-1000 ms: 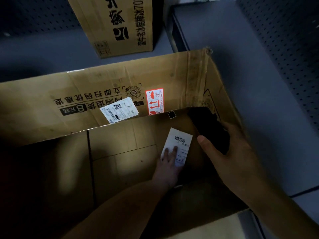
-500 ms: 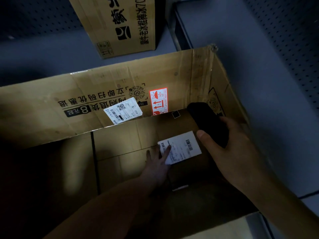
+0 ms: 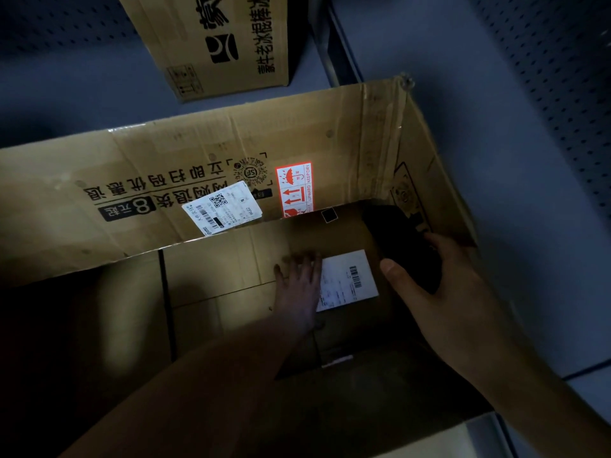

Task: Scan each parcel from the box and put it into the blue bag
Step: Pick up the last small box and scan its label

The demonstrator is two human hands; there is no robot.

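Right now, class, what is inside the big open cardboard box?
A brown parcel with a white label, the left hand on it. The near corners are in shadow; anything there cannot be seen.

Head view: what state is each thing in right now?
Box: open, flaps up.
Parcel: inside the box, label up, barcode showing.
Left hand: reaches into the box, fingers flat on the parcel.
Scanner: held over the box, aimed down at the parcel.
Right hand: grips the scanner.
Second box: behind, upright.

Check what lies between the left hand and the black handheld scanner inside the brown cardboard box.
Head view: the parcel's white barcode label lies between the left hand and the black scanner held by the right hand.
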